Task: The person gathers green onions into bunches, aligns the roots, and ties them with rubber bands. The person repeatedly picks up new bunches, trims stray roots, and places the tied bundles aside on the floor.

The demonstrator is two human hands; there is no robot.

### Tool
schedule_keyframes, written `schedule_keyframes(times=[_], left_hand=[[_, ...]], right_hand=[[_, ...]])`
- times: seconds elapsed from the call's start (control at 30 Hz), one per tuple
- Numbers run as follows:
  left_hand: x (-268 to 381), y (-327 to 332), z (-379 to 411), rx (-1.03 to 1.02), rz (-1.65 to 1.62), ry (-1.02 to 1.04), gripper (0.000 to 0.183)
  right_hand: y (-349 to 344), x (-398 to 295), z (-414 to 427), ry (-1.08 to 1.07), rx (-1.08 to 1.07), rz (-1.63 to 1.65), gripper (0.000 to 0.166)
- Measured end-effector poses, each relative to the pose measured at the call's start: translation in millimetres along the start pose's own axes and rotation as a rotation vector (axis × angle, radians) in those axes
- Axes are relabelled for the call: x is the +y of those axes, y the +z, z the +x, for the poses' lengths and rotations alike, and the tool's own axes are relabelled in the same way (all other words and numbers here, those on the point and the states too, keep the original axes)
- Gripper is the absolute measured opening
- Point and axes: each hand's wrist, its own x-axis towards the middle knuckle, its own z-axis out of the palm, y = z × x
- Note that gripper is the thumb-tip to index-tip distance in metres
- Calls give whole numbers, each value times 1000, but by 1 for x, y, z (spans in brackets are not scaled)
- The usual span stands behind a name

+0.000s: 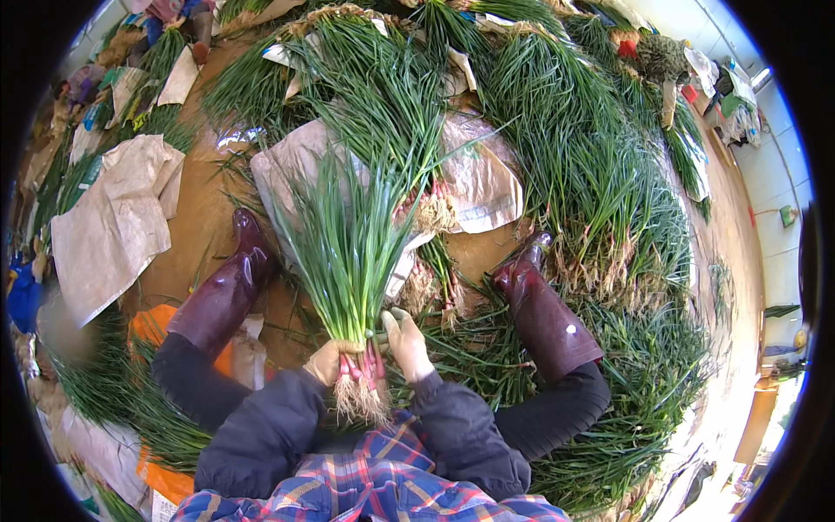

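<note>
In the middle, a bunch of green onions (352,274) stands with its long leaves pointing away from me and its reddish bulbs and pale, stringy roots (359,399) towards my lap. My left hand (331,360), in a pale glove, is closed around the stalks just above the bulbs. On the bunch's right side is my right hand (406,344), gloved too, with bent fingertips close against the outer stalks. Whether they pinch a stalk is hard to tell. Just beyond, another bunch with reddish bulbs (436,207) lies on a pale woven sack (486,186).
Dark red rubber boots (225,297) (545,320) flank the work. Large heaps of green onions (587,163) lie ahead and right. Loose leaves (607,404) cover the floor at right. A beige sack (121,222) and orange bag (153,326) lie left. Other people (176,13) sit at upper left.
</note>
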Motion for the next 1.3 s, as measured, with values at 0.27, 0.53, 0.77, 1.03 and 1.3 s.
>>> schedule_keyframes(times=[0.27, 0.53, 0.77, 1.03, 1.3], left_hand=[[-35, -2, -15, 104, -159, 111, 22], [-48, -39, 6, 91, -34, 73, 28], [-49, -18, -7, -304, -457, 86, 36], [-49, -10, -15, 9, -86, 160, 28], [-73, -32, 18, 193, 74, 37, 18]], right_hand=[[41, 18, 0, 530, 64, 985, 17], [40, 3, -8, 398, 65, 803, 17], [29, 35, 10, 612, 152, 1530, 28], [5, 20, -5, 9, 29, 273, 33], [19, 24, -25, -153, 208, -517, 31]])
